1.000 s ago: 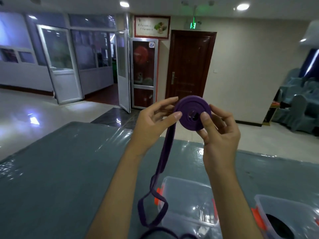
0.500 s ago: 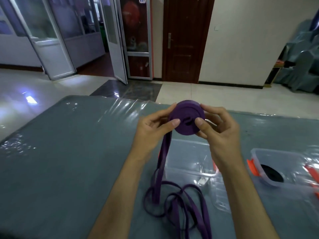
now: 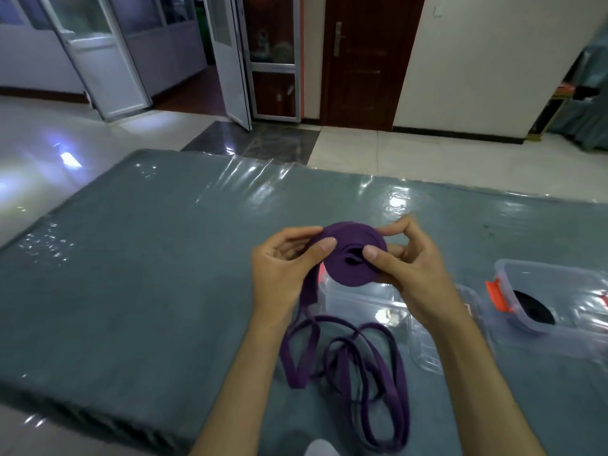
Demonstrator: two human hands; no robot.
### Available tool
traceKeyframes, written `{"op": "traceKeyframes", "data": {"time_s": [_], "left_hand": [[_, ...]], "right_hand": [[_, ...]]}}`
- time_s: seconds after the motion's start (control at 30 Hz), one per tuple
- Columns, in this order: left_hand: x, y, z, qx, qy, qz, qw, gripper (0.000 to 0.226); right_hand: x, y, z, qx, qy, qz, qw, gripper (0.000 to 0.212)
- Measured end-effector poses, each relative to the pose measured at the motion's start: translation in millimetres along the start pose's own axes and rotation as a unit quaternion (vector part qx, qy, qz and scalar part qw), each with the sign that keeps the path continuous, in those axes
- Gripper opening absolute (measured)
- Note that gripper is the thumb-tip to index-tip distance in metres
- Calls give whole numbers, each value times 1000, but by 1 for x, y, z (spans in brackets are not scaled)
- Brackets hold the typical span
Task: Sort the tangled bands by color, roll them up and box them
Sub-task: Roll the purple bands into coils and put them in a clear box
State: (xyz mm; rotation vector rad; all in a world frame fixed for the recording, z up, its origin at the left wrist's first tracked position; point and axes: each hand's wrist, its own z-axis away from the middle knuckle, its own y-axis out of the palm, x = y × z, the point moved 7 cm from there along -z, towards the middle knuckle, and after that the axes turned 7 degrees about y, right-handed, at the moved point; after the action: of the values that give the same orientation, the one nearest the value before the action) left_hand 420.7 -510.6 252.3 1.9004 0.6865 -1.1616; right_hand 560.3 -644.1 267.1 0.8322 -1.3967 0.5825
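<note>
A purple band is partly wound into a flat roll [image 3: 352, 258] held above the table. My left hand [image 3: 283, 268] pinches the roll's left edge, thumb on its face. My right hand [image 3: 408, 268] grips the right side, thumb pressed near the roll's centre hole. The loose tail [image 3: 358, 360] hangs from the roll's left side and lies in tangled loops on the table between my forearms. A clear plastic box [image 3: 362, 297] sits under the roll, mostly hidden by my hands. A second clear box [image 3: 556, 274] with orange clips stands at the right and holds a black roll [image 3: 534, 311].
The table [image 3: 131, 274] is covered in a grey-blue cloth under glossy clear plastic. A clear lid [image 3: 427, 350] lies by my right forearm. Beyond the far edge is a tiled floor, glass doors and a brown door.
The roll and both hands have dropped lower in view as my head tilted down. More of the loose tail on the table now shows. The grip on the roll looks the same.
</note>
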Motion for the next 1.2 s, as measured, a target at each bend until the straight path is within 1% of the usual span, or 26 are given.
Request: {"op": "traceKeyframes", "data": {"time_s": [0.07, 0.13, 0.17, 0.2, 0.27, 0.33, 0.4, 0.43, 0.5, 0.6, 0.67, 0.73, 0.87, 0.93, 1.0, 1.07, 1.13, 1.2], "left_hand": [[5, 0, -4, 18, -15, -25, 999, 26], [12, 3, -9, 67, -33, -42, 996, 23], [15, 5, -11, 92, -41, -46, 994, 24], [18, 7, -13, 110, -49, -49, 991, 28], [20, 7, -19, 121, -56, -54, 990, 33], [19, 4, -27, 106, -46, -63, 991, 31], [19, 2, -35, 83, -35, -69, 994, 27], [22, 2, -37, 77, -37, -66, 994, 27], [29, 6, -41, 81, -49, -41, 995, 26], [38, 13, -48, 121, -71, -1, 990, 32], [41, 14, -51, 139, -75, -5, 987, 38], [40, 12, -53, 123, -57, -16, 991, 39], [38, 6, -51, 43, -25, -20, 999, 32], [41, 5, -47, 29, -34, 5, 999, 25], [45, 7, -44, 55, -49, 39, 997, 21], [45, 13, -41, 108, -54, 36, 992, 28], [43, 16, -38, 138, -56, 14, 989, 36], [38, 17, -36, 131, -37, -24, 990, 33]], "right_hand": [[1, -2, 0, -5, -8, 32, 999, 44], [4, -3, 1, -14, -35, 54, 998, 62], [4, -4, 0, -21, -45, 52, 997, 65], [3, -5, -1, -30, -50, 49, 997, 63], [-1, -6, -6, -41, -48, 48, 997, 50], [-7, -10, -13, -19, -21, 33, 999, 38], [-9, -11, -22, 13, 4, 24, 1000, 33], [-8, -12, -25, 19, 3, 29, 999, 31], [-3, -13, -30, 7, -22, 40, 999, 34], [-3, -10, -34, -24, -62, 44, 997, 45], [-9, -9, -37, -32, -71, 47, 996, 44], [-18, -10, -40, -24, -57, 40, 997, 42], [-22, -12, -43, 8, -2, 32, 999, 36], [-19, -13, -41, -9, 0, 46, 999, 34], [-15, -14, -36, -41, -28, 59, 997, 32], [-13, -17, -29, -65, -59, 57, 995, 31], [-16, -22, -23, -68, -49, 43, 996, 28], [-18, -27, -22, -45, -22, 49, 998, 29]]}}
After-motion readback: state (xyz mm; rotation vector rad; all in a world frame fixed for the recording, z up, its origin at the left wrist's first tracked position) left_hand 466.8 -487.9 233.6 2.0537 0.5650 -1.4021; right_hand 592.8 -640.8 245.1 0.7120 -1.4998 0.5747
